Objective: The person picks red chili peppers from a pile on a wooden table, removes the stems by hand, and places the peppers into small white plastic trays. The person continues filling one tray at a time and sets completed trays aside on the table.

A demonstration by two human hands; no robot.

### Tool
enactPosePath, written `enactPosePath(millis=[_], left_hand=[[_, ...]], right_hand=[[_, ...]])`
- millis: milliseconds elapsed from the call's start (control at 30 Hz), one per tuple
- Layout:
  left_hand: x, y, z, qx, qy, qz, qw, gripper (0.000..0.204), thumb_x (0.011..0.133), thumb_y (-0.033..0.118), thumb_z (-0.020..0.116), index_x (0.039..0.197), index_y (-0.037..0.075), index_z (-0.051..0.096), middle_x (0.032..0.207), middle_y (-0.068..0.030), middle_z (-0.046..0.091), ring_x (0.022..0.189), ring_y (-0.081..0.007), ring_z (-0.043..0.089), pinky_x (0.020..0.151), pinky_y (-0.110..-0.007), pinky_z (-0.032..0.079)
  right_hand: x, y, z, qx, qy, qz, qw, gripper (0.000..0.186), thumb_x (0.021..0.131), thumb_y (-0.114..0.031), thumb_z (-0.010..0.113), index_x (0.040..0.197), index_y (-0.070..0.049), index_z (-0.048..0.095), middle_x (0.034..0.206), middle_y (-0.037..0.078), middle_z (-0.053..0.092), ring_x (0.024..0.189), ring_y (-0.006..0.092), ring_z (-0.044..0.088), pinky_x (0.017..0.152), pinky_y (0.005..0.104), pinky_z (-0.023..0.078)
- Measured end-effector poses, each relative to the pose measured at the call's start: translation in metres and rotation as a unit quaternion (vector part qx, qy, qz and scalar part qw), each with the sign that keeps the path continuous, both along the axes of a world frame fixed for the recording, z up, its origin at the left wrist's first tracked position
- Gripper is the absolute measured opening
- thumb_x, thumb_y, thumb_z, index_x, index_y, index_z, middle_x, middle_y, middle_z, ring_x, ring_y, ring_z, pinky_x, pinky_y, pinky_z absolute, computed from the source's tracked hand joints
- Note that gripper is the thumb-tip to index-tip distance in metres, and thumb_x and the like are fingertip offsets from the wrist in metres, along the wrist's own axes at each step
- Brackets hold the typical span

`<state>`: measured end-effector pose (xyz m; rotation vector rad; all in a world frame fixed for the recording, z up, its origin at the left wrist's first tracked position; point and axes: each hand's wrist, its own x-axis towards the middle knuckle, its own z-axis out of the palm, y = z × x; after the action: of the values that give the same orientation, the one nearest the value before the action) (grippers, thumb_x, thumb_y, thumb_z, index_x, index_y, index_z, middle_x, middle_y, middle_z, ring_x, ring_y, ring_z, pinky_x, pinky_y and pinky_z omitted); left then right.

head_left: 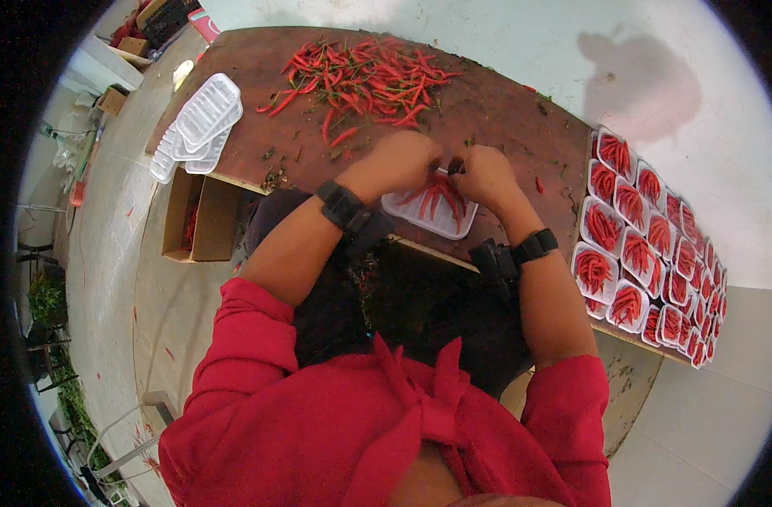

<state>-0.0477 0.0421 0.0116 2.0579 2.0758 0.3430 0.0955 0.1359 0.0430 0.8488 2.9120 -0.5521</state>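
A white plastic tray (411,217) lies near the table's front edge, holding several long red chillies (445,199) fanned out. My left hand (407,160) is over the tray's back part with its fingers curled. My right hand (481,173) is beside it, at the chillies' stem ends, its fingers also curled inward. What either hand grips is hidden by the fingers and knuckles. Behind my hands a loose pile of red chillies (360,76) with green stems is spread on the brown table.
Empty trays (204,110) are stacked at the table's left end. Many chilli-filled trays (639,253) stand in rows at the right, against a white wall (521,42). An open cardboard box (212,220) stands below the left edge. Stems and bits litter the brown table (538,135).
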Motion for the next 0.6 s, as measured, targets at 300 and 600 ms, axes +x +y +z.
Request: enactPosePath(millis=[300,600], left_hand=[[-0.039,0.001,0.006,0.106,-0.044,0.072,0.991,0.019,0.072,0.014,0.057,0.088,0.006,0.064,0.087,-0.0166,0.063,0.085,-0.0357,0.060,0.075,-0.045,0.048],[-0.051,0.016,-0.007,0.107,0.057,0.193,0.974,0.026,0.080,0.027,0.058,0.096,0.006,0.059,0.092,-0.0181,0.063,0.088,-0.0362,0.059,0.078,-0.046,0.047]], right_hand=[[0.011,0.018,-0.002,0.027,0.059,-0.022,0.998,0.024,0.071,-0.026,0.063,0.085,-0.006,0.068,0.083,0.017,0.065,0.082,0.0338,0.062,0.073,0.0419,0.049],[0.046,0.028,0.008,0.038,0.067,-0.099,0.992,0.031,0.075,-0.032,0.056,0.091,-0.008,0.068,0.091,0.018,0.065,0.088,0.0365,0.061,0.079,0.0460,0.048]])
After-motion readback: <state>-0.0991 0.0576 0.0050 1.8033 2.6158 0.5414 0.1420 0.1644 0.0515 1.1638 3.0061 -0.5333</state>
